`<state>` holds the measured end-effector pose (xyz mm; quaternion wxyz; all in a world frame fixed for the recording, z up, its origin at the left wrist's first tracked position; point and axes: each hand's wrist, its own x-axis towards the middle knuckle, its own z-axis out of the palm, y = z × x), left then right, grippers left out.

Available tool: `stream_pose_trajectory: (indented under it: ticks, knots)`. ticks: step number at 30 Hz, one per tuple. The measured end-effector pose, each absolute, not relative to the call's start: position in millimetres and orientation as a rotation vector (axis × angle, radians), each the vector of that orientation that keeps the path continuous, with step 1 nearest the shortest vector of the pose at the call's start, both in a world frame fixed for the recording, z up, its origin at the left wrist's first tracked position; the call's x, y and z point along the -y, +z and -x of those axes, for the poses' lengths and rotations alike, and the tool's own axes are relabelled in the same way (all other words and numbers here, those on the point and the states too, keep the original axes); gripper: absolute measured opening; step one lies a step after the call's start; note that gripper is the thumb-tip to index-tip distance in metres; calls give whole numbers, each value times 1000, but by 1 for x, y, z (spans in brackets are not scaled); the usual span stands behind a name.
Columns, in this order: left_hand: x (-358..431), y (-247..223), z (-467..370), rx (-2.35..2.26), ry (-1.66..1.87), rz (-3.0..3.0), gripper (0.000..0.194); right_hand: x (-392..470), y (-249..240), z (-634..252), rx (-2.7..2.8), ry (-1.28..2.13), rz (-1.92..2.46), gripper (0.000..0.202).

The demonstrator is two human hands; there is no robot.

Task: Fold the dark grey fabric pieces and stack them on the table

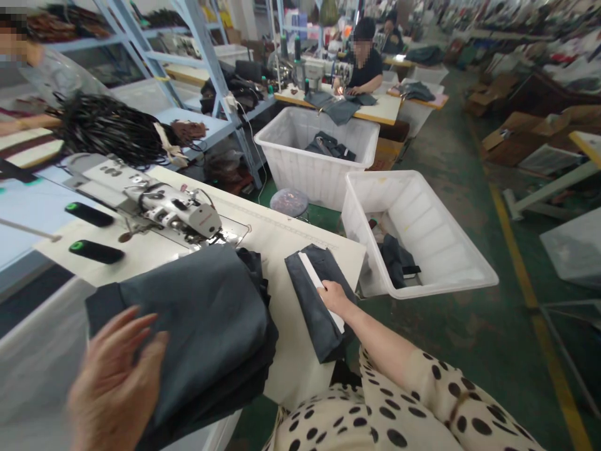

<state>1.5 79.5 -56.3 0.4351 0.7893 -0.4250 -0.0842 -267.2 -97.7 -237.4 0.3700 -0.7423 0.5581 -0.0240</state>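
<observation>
left hand (113,382) spread flat on grey fabric stack (206,319); right hand (334,295) grips folded piece (313,307); no legible writing.

You are looking at an evenly lit hall: soft overhead light is falling from above and casting only weak, diffuse shadows under the grey fabric stack (206,326). The white bins (422,232) are reflecting brightly, close to washing out along their rims, and the pale sewing table (282,238) is glaring a little. Your left hand (113,388) is smearing with motion blur at the lower edge, while your right hand (334,297) is staying sharp. The wide lens is bending straight lines toward the corners, and the far background is going soft and hazy.
</observation>
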Motion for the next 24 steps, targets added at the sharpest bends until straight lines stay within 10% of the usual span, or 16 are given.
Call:
stream_pose_trajectory:
  ticks: [8,24]
  knots:
    - [-5,-120,149,430,-1395,-1714,40,71,-172,266,-989,-315,1870,22]
    - [-9,-90,145,118,-1264,-1463,12,98,-194,258,-931,-463,1452,18]
